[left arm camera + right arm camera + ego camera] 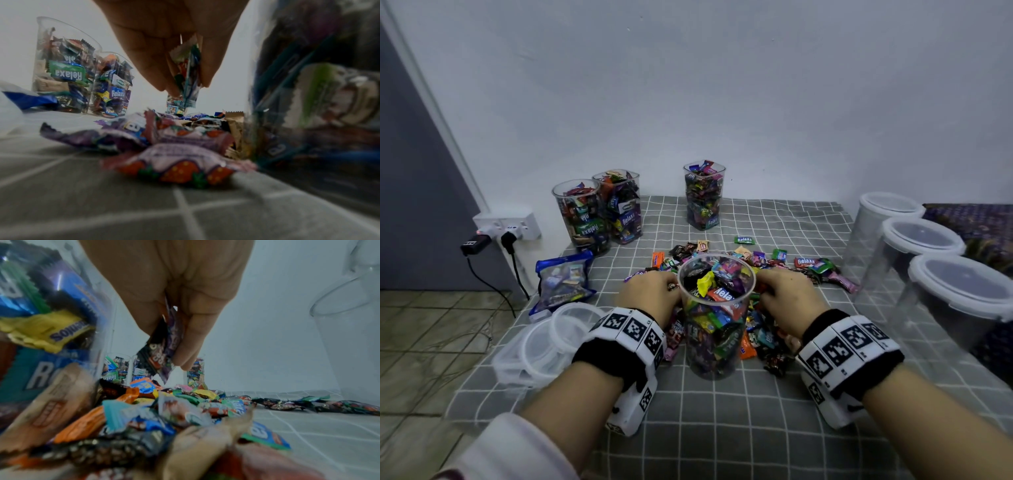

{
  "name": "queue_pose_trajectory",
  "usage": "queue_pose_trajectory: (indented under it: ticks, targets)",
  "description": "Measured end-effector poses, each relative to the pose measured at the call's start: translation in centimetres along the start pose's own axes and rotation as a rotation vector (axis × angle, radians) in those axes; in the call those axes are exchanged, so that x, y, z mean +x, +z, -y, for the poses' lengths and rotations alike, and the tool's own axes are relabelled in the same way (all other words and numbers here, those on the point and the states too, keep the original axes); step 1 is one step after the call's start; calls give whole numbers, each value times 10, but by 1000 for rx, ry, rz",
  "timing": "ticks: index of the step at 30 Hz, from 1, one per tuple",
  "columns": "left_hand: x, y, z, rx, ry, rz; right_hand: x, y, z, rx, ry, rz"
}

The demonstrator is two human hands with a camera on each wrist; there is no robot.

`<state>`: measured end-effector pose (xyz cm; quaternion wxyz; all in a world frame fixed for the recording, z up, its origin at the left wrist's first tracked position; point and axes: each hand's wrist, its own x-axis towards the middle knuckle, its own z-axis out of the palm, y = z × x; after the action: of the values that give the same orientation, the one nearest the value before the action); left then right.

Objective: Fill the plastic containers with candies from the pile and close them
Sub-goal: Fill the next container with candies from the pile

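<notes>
A clear round container (715, 318), nearly full of wrapped candies, stands in the middle of the grey checked cloth (722, 428). The candy pile (763, 263) lies behind and around it. My left hand (650, 291) is just left of the container's rim and pinches several wrapped candies (188, 73). My right hand (787, 298) is just right of the rim and grips a few dark and purple wrapped candies (164, 347) above the pile (164, 410). Both hands hang a little above the cloth.
Three filled open containers stand at the back: two at the left (599, 212), one in the middle (703, 195). Three empty lidded containers (921, 246) line the right edge. Loose lids (544, 346) and a blue candy bag (563, 281) lie left, near a wall socket (508, 222).
</notes>
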<state>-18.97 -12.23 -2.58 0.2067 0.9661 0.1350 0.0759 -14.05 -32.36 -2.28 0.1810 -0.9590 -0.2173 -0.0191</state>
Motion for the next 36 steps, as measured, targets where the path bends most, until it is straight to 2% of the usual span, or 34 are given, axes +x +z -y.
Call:
queue_pose_trajectory:
  ticks: [4,8,12,16,20,25,29,36]
  targets:
    - [-4,-1,-4,-50,11,-23,-1,-1,-4,86,-42,-116]
    - [-7,-2,-3,-168,11,-39,-6,-13,-2,319,-29,-217]
    - [-12,-6,6,-291,28,-169,-9,-34,9,469,-98,-313]
    - [-13,-10,16,-404,15,-224,-11,-48,26,544,-176,-371]
    - [-10,-17,17,-500,34,-268,-16,-48,45,592,-252,-376]
    - [-9,-30,10,-541,95,-366,-18,-37,61,503,-348,-370]
    - [-10,-37,3,-609,122,-376,-21,-32,66,493,-392,-324]
    - [-16,-45,-9,-682,174,-347,-27,-35,53,616,-265,-298]
